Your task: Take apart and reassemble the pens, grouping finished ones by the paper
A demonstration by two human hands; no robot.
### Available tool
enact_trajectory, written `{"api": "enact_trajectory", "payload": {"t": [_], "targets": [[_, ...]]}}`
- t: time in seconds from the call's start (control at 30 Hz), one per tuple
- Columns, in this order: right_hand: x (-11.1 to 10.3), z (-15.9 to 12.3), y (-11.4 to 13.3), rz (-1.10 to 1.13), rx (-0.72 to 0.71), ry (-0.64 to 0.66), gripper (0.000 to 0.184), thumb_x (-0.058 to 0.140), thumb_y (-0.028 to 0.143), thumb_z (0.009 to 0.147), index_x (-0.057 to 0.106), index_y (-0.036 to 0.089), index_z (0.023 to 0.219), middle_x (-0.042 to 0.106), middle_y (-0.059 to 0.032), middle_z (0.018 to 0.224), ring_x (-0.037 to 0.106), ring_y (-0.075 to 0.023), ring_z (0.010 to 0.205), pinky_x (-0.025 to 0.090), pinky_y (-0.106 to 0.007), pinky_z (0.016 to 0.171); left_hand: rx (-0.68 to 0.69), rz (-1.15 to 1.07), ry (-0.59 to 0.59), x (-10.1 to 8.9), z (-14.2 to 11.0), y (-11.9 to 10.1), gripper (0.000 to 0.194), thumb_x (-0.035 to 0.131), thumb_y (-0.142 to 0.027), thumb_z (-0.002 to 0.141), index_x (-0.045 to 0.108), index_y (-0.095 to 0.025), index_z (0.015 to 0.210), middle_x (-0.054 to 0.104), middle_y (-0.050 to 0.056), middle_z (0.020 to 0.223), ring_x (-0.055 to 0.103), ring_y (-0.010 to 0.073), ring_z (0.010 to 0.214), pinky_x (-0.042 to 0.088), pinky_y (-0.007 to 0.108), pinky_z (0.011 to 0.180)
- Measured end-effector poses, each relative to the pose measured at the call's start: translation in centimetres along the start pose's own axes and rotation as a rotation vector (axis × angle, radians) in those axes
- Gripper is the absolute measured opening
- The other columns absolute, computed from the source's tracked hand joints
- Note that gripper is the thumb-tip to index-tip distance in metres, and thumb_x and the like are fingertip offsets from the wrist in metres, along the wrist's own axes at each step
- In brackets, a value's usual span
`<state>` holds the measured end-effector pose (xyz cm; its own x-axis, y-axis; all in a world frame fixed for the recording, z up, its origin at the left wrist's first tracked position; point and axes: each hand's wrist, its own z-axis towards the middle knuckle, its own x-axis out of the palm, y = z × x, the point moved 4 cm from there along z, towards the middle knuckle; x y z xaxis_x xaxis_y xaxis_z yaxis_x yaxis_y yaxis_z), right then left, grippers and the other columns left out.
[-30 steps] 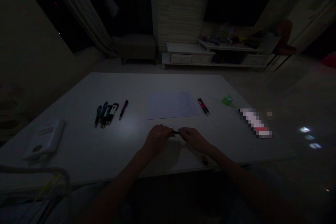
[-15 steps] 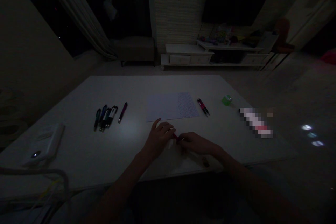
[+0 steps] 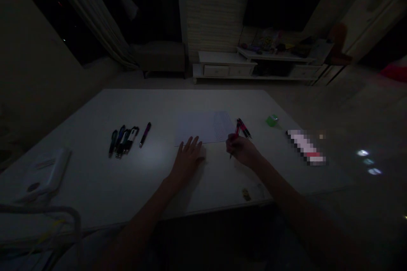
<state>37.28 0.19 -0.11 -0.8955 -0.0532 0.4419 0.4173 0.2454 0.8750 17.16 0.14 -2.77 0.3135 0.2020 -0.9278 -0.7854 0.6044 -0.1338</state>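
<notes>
Where both hands were together at the red pen [image 3: 237,129] half a second ago, they have now parted, and only one of them keeps it. From where I stand, the right hand [image 3: 240,148] has the pen pinched in bent fingers, slanted, its point aimed down in front of the paper's near edge and its upper end showing against the pair of pens [image 3: 244,129] lying just right of the sheet. The room is so dim that I can't tell whether the point meets the tabletop [image 3: 159,186].

The left hand [image 3: 187,159] has let go altogether: palm down, fingers spread, nothing in it, its fingertips reaching over the near edge of the paper [image 3: 197,127]. So the work looks to have passed, I'd judge, from two-handed fiddling with the pen to a one-handed writing hold, with the other hand near the sheet.

Nothing else has been shifted: the cluster of pens [image 3: 124,142] and the purple pen [image 3: 145,134] lie off to the left, the green object [image 3: 272,120] to the right.
</notes>
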Motion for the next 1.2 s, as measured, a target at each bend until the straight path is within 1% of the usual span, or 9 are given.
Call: {"api": "enact_trajectory", "payload": {"t": [0.07, 0.17, 0.43, 0.67, 0.8, 0.9, 0.97, 1.1, 1.2], "targets": [[-1.2, 0.5, 1.5, 0.027, -0.017, 0.016, 0.033, 0.043, 0.052, 0.076, 0.042, 0.021, 0.063, 0.034, 0.0038, 0.05, 0.034, -0.0119, 0.046, 0.031, -0.027, 0.048, -0.011, -0.001, 0.055, 1.0, -0.3, 0.2, 0.045, 0.045, -0.035, 0.087, 0.041, -0.017, 0.129, 0.037, 0.012, 0.139, 0.027, 0.0285, 0.13, 0.025, 0.054, 0.103], [-2.7, 0.7, 3.0, 0.038, -0.05, 0.05, 0.051, 0.026, 0.07, 0.074, 0.026, 0.023, 0.054, 0.024, 0.0042, 0.049, 0.026, -0.0133, 0.046, 0.029, -0.029, 0.048, -0.026, -0.031, 0.095, 1.5, -0.7, 0.0, 0.04, 0.042, -0.033, 0.089, 0.045, -0.017, 0.125, 0.043, 0.011, 0.135, 0.034, 0.0275, 0.127, 0.028, 0.052, 0.101], [-4.1, 0.9, 3.5, -0.046, -0.152, 0.002, 0.052, 0.017, 0.07, 0.075, 0.017, 0.023, 0.053, 0.018, 0.0041, 0.049, 0.019, -0.0142, 0.048, 0.027, -0.03, 0.049, -0.008, -0.091, 0.037, -0.3, -1.0, -1.1, 0.031, 0.043, -0.025, 0.087, 0.054, -0.018, 0.115, 0.057, 0.01, 0.119, 0.05, 0.0241, 0.112, 0.038, 0.045, 0.096], [-3.7, 0.8, 3.9, -0.019, -0.174, -0.01, 0.052, 0.014, 0.07, 0.076, 0.015, 0.022, 0.054, 0.017, 0.0042, 0.049, 0.021, -0.0139, 0.048, 0.029, -0.03, 0.049, -0.038, -0.04, 0.031, 0.9, -1.3, -1.1, 0.039, 0.04, -0.031, 0.089, 0.047, -0.018, 0.125, 0.045, 0.011, 0.133, 0.037, 0.0285, 0.125, 0.029, 0.054, 0.1], [-3.6, 1.6, 3.8, -0.083, -0.161, -0.061, 0.053, 0.027, 0.069, 0.075, 0.016, 0.023, 0.054, 0.019, 0.0048, 0.046, 0.023, -0.0125, 0.045, 0.03, -0.029, 0.047, -0.045, -0.065, 0.018, 1.1, -1.4, -1.3, 0.037, 0.038, -0.03, 0.089, 0.05, -0.019, 0.122, 0.047, 0.01, 0.132, 0.038, 0.0278, 0.124, 0.028, 0.054, 0.101], [-3.3, 3.1, 3.4, -0.114, -0.15, -0.092, 0.047, 0.044, 0.053, 0.076, 0.02, 0.022, 0.051, 0.022, 0.0055, 0.041, 0.027, -0.0104, 0.04, 0.03, -0.026, 0.044, -0.052, -0.091, -0.008, 1.0, -1.5, -1.4, 0.036, 0.038, -0.029, 0.089, 0.051, -0.02, 0.122, 0.048, 0.01, 0.13, 0.038, 0.0267, 0.124, 0.028, 0.054, 0.101], [-3.0, 4.3, 2.9, -0.165, -0.139, -0.129, 0.038, 0.044, 0.044, 0.078, 0.03, 0.021, 0.051, 0.033, 0.0038, 0.041, 0.036, -0.0103, 0.04, 0.033, -0.025, 0.044, -0.054, -0.102, -0.024, 1.0, -1.5, -1.4, 0.036, 0.038, -0.029, 0.089, 0.05, -0.02, 0.122, 0.048, 0.01, 0.13, 0.038, 0.0263, 0.124, 0.028, 0.054, 0.101], [-1.8, 5.9, 1.3, -0.404, -0.063, -0.157, 0.034, 0.035, 0.043, 0.081, 0.053, 0.017, 0.069, 0.052, -0.0008, 0.048, 0.051, -0.0121, 0.044, 0.039, -0.023, 0.044, -0.054, -0.11, -0.038, 1.1, -1.6, -1.4, 0.036, 0.04, -0.027, 0.088, 0.05, -0.021, 0.122, 0.048, 0.01, 0.13, 0.04, 0.0267, 0.122, 0.028, 0.054, 0.101], [-1.0, 6.4, 0.2, -0.491, -0.126, -0.126, 0.027, 0.046, 0.041, 0.076, 0.056, 0.017, 0.077, 0.056, -0.0007, 0.056, 0.053, -0.0112, 0.049, 0.04, -0.02, 0.042, -0.06, -0.099, -0.029, 1.0, -1.6, -1.5, 0.036, 0.04, -0.025, 0.088, 0.05, -0.021, 0.122, 0.048, 0.01, 0.13, 0.039, 0.0272, 0.123, 0.027, 0.054, 0.102]]}}
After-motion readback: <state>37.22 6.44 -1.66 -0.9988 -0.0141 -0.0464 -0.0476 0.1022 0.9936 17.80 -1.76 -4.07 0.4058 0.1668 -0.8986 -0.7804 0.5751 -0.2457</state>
